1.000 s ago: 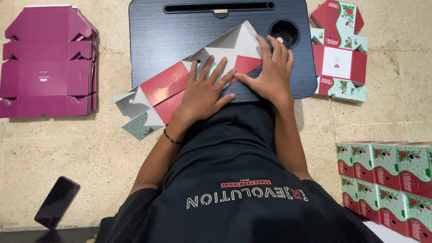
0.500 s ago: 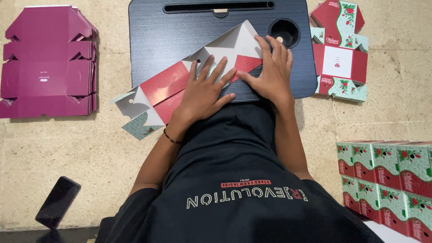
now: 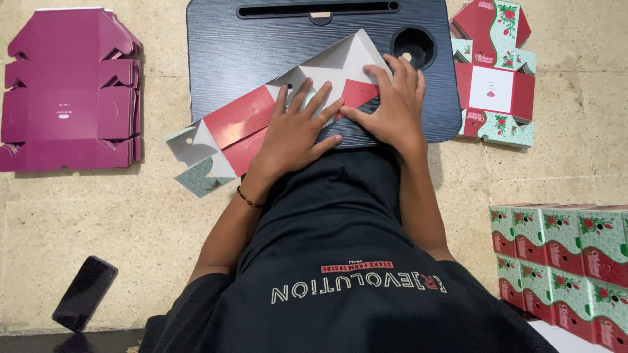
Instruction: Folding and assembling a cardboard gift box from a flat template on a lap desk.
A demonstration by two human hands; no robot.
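From the head view, my left hand [image 3: 294, 134] lies flat, fingers spread, pressing on the red and grey flat carton blank [image 3: 261, 121], gripping nothing. My right hand [image 3: 391, 104] presses flat on its other end. The blank lies slantwise across the dark lap worktop [image 3: 261, 39]. Magenta flat cartons [image 3: 69, 91] lie to the left, and folded red and green boxes [image 3: 562, 261] are stacked to the right.

- We see a flat cardboard box blank [image 3: 261, 124], red and pale green with a floral print and a grey-white inside, lying unfolded and slanted.
- Its upper end rests on the dark lap desk [image 3: 261, 46]; its lower-left flaps (the green ones) overhang onto the floor.
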